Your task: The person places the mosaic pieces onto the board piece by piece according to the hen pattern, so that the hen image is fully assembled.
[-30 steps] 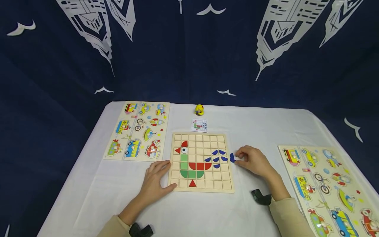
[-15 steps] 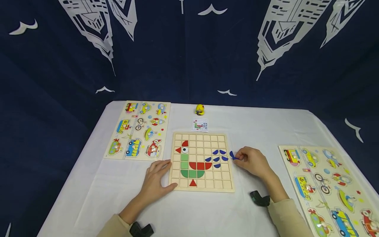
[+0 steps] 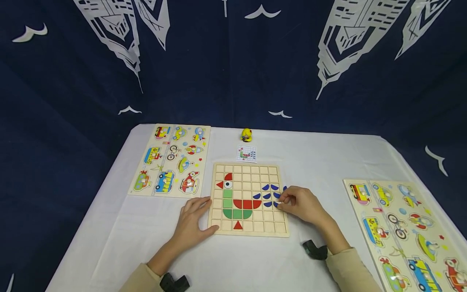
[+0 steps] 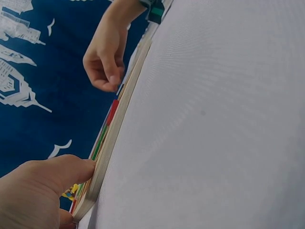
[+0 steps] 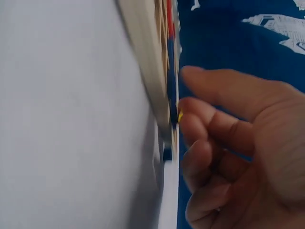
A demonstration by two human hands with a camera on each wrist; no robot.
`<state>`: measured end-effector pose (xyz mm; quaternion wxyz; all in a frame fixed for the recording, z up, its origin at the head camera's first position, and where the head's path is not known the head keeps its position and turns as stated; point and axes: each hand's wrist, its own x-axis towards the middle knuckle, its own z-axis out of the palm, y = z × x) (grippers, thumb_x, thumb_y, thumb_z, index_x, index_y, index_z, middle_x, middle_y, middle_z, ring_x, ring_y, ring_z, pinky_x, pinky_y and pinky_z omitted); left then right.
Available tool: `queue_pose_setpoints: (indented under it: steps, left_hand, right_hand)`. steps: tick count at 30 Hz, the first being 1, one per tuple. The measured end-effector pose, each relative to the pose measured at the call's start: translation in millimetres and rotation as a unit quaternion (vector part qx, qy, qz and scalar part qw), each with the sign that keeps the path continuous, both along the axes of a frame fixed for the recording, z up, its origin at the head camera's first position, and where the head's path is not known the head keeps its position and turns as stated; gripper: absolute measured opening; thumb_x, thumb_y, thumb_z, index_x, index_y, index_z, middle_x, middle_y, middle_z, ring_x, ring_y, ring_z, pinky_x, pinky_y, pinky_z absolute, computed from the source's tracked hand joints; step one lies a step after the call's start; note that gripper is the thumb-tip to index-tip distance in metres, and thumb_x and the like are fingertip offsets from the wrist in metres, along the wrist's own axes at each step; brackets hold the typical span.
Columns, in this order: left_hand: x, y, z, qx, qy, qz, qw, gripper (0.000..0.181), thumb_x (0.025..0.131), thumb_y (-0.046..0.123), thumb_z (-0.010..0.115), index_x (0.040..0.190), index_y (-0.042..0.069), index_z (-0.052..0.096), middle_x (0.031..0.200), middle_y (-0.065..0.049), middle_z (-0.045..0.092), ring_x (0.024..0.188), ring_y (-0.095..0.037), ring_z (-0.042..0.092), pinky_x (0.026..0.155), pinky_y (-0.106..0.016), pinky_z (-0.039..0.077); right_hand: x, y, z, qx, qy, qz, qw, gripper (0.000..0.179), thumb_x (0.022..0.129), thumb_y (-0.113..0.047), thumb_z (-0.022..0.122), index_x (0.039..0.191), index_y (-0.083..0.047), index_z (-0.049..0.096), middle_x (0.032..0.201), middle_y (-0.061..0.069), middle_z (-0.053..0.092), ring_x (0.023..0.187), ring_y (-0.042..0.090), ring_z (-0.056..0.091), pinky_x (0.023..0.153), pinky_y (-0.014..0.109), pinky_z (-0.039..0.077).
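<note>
A square wooden grid board [image 3: 255, 230] lies on the table, bearing red, green and blue pieces in the shape of a bird. Along its left edge and near-left corner, my left hand [image 3: 192, 222] rests with fingers and thumb spread and relaxed; in the left wrist view the thumb [image 4: 76, 171] touches the rim. My right hand [image 3: 304, 204] reaches over the right edge and pinches a blue half-round piece [image 3: 275, 204] at its fingertips, down at the grid. The contact is partly hidden. Another blue piece [image 3: 285, 187] lies just off the board's right edge.
Behind the board are a small pattern card [image 3: 246, 154] and a yellow toy duck [image 3: 246, 135]. A vehicle puzzle board [image 3: 169, 160] lies back left, a similar puzzle board [image 3: 405, 231] at right. A dark blue curtain [image 3: 226, 73] hangs behind the table.
My right hand has moved left from beside the board to over its right edge, bringing a blue piece along. One blue piece stays on the table beside the board. My left hand keeps its place.
</note>
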<state>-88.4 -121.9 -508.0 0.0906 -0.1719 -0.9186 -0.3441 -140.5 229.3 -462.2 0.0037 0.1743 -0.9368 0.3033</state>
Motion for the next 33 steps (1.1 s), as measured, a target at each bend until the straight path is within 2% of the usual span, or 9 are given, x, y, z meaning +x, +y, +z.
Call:
queue_pose_setpoints:
  steps: [5,9,15,23,29,33]
  left_hand:
    - [-0.3,-1.0,-0.2,0.003,-0.007,-0.001,1.0,0.075,0.069,0.031,0.086,0.132,0.0,0.06,0.139,-0.007,0.056,0.128,-0.025,0.04,0.099,-0.047,0.034]
    - [-0.8,-1.6,-0.6,0.002,-0.008,0.0,1.0,0.075,0.069,0.032,0.085,0.132,0.0,0.06,0.14,-0.006,0.056,0.128,-0.025,0.04,0.1,-0.047,0.034]
    - [-0.7,-2.1,-1.6,-0.001,-0.004,-0.002,1.0,0.075,0.069,0.033,0.085,0.132,0.0,0.06,0.139,-0.006,0.056,0.128,-0.025,0.041,0.101,-0.047,0.034]
    - [-0.3,1.3,0.7,0.008,-0.013,-0.001,0.9999,0.074,0.069,0.029,0.086,0.131,-0.002,0.059,0.139,-0.008,0.055,0.128,-0.026,0.039,0.1,-0.048,0.034]
    - [-0.5,2.5,1.8,0.008,-0.021,-0.002,0.9998,0.075,0.069,0.029,0.086,0.132,-0.002,0.059,0.14,-0.008,0.055,0.128,-0.026,0.039,0.101,-0.049,0.033]
    - [-0.7,1.0,1.7,0.002,-0.017,0.001,0.9999,0.075,0.069,0.031,0.086,0.132,0.0,0.06,0.14,-0.007,0.055,0.128,-0.025,0.04,0.1,-0.048,0.034]
  right_hand:
    - [-7.3,14.3,4.2,-0.003,0.014,-0.052,0.9985,0.008,0.08,-0.009,0.078,0.081,-0.011,0.07,0.072,-0.003,0.058,0.063,0.01,0.044,0.056,0.023,0.036]
    - [-14.9,20.8,5.9,0.015,-0.001,-0.089,0.9959,0.008,0.081,-0.008,0.075,0.086,-0.007,0.069,0.075,0.001,0.06,0.065,0.013,0.046,0.057,0.025,0.037]
    - [-24.1,14.7,4.6,0.047,-0.048,-0.082,0.9943,0.017,0.08,-0.017,0.077,0.092,-0.008,0.068,0.079,0.001,0.061,0.067,0.014,0.048,0.058,0.028,0.037]
    - [-32.2,10.4,-1.4,0.055,-0.014,-0.097,0.9937,0.01,0.081,-0.01,0.074,0.087,-0.006,0.068,0.077,0.003,0.062,0.066,0.014,0.049,0.059,0.028,0.036]
    - [-26.8,17.2,0.8,0.055,-0.007,-0.106,0.9928,0.004,0.081,-0.009,0.071,0.082,-0.006,0.068,0.072,0.002,0.062,0.065,0.014,0.051,0.058,0.029,0.038]
    - [-25.6,17.6,1.3,0.063,-0.014,-0.102,0.9928,0.011,0.08,-0.011,0.073,0.089,-0.006,0.07,0.077,0.002,0.064,0.067,0.014,0.05,0.059,0.029,0.037]
